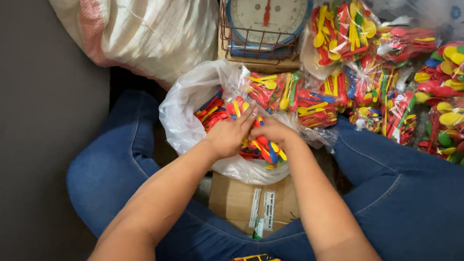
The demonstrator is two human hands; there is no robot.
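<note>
A clear plastic bag (185,118) full of red, yellow and blue plastic spoons (219,112) lies open on a cardboard box (237,201) between my knees. My left hand (227,135) rests on top of the spoons inside the bag, fingers stretched forward and slightly apart. My right hand (273,129) is beside it, touching it, fingers curled around a bunch of spoons (269,150) at the bag's right side.
A dial weighing scale (266,10) stands behind the bag. Several tied clear packs of coloured spoons (360,74) pile up at the right. A large white woven sack (141,16) lies at the back left. My legs in blue jeans (405,201) flank the box.
</note>
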